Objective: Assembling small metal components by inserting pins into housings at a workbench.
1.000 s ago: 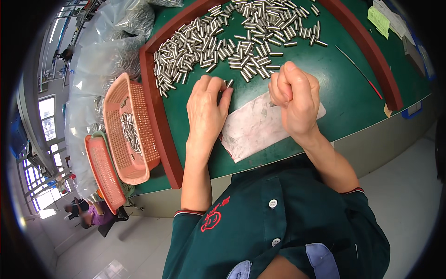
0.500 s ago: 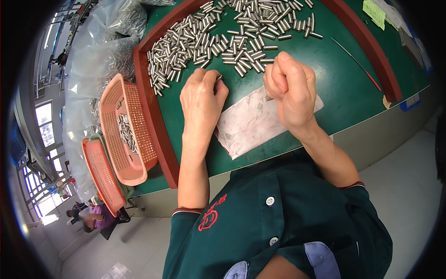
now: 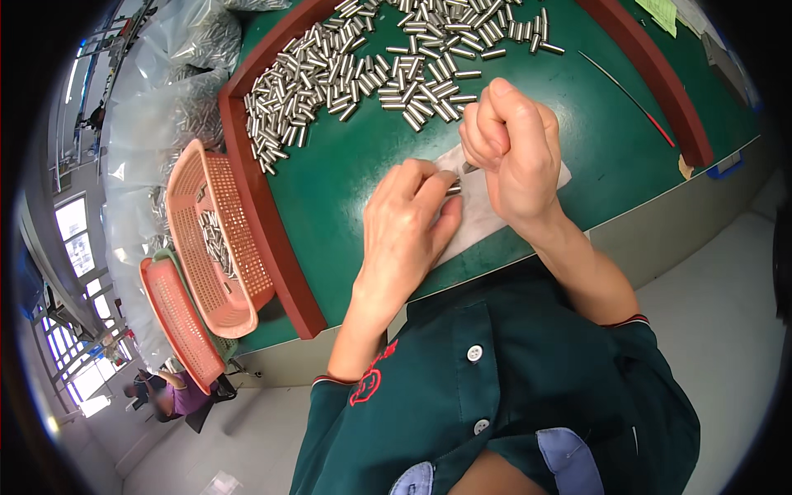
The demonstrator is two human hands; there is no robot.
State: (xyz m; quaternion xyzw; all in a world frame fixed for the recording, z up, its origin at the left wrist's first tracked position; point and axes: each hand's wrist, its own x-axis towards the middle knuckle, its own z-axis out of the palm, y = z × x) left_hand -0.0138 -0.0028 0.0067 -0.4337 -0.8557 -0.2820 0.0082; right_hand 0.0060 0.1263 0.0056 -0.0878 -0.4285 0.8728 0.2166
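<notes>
My left hand [image 3: 408,223] is closed, with a small shiny metal pin [image 3: 454,189] pinched at its fingertips above the white cloth [image 3: 483,223]. Close to its right, my right hand [image 3: 520,153] is curled into a fist over the same cloth. A small grey tip [image 3: 469,167] pokes out below the fist's fingers; the rest is hidden, so its kind cannot be made out. Beyond both hands lies a spread heap of loose cylindrical metal pins [image 3: 285,91] on the green tabletop [image 3: 338,173].
A dark red raised border [image 3: 262,216] frames the work area. Left of it stand a pink basket [image 3: 257,276] with some pins, another pink basket [image 3: 177,322] and clear bags [image 3: 198,103] of metal parts. A thin red-handled tool [image 3: 631,101] lies at right. Another person [image 3: 188,396] sits far left.
My left hand has moved right and nearer to me, from the edge of the pin heap to the cloth, carrying a pin. My right fist has stayed nearly in place. The view has shifted slightly.
</notes>
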